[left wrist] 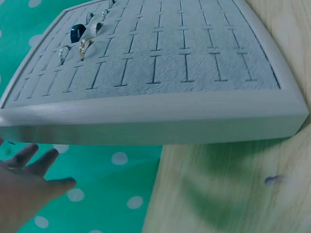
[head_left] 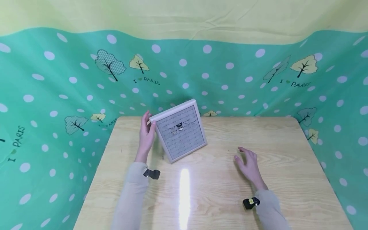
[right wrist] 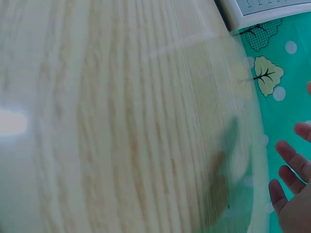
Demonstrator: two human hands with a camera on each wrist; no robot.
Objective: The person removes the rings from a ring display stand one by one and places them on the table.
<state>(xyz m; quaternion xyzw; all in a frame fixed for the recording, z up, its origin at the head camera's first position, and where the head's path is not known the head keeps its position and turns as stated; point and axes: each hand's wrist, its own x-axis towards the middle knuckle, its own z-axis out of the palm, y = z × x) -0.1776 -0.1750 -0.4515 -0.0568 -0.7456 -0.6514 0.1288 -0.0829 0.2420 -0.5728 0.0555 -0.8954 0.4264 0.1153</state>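
A white-framed ring display tray [head_left: 197,127] with grey slotted padding stands tilted at the table's back edge. Several rings [head_left: 180,128] sit in its slots, among them a broad black ring [left wrist: 77,33] and slim silver ones. My left hand [head_left: 147,135] is at the tray's upper left corner, the thumb against the frame's edge. In the left wrist view its other fingers [left wrist: 41,162] are spread beside the frame, not curled round it; the thumb is mostly out of that view. Over the table to the right, my right hand [head_left: 249,166] holds nothing, fingers loosely bent.
A pale wooden table [head_left: 218,191] lies underneath, with a bright light reflection [head_left: 184,195] on it. Green dotted cloth [head_left: 230,76] with printed trees surrounds its back and sides. Each wrist carries a small black camera [head_left: 152,174]. A small dark mark [left wrist: 274,179] shows on the tabletop.
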